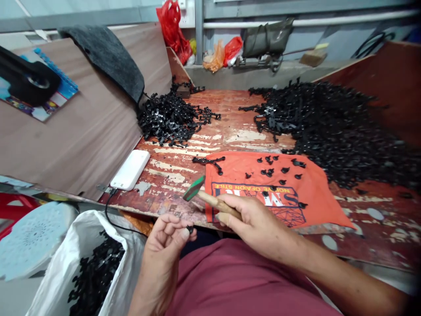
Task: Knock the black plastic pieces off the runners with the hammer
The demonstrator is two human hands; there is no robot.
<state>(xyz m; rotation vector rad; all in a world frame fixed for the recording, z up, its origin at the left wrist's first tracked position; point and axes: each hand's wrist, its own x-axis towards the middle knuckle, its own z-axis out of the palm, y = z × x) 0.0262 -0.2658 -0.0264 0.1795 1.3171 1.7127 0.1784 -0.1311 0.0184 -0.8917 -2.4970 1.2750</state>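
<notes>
Near the front edge of the table, my left hand [166,241] pinches a small black plastic piece [190,229] between thumb and fingertip. My right hand [250,217] is closed round the wooden handle of a hammer-like tool [215,202]. Its green and dark head [194,188] points left, above the table and away from the left hand. Under and beyond the right hand lies an orange printed cloth [311,184], with several small black pieces [269,172] scattered on it. A branched black part [210,162] rests across the cloth's left edge.
Heaps of black parts lie at the back left [167,116] and the right [329,123]. A white phone-like device [130,170] with a black cable sits at the left edge. Below it, a white sack [82,232] holds black parts, beside a blue stool [36,239]. Boards [108,118] wall the table.
</notes>
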